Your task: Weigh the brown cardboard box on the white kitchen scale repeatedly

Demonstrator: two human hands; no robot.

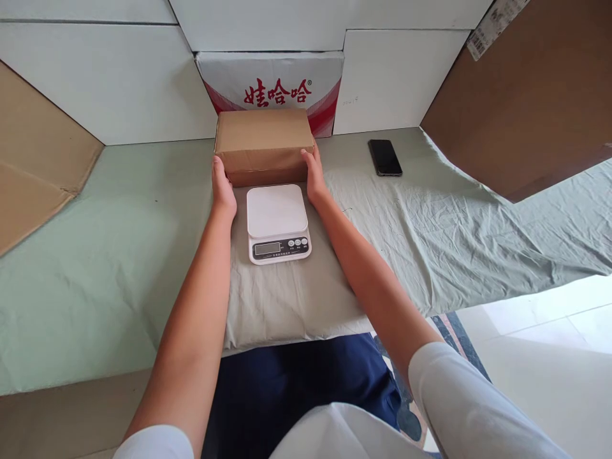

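A black phone lies flat on the green sheet at two o'clock; a white carton with red lettering stands at twelve. Brown cardboard leans at two.

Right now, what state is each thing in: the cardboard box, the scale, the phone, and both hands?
Cardboard box: closed, upright on the cloth behind the scale, gripped at both ends.
Kitchen scale: platform bare, display shows no readable digits.
Phone: lying flat, screen dark.
Left hand: pressed on the box's left end.
Right hand: pressed on the box's right end.
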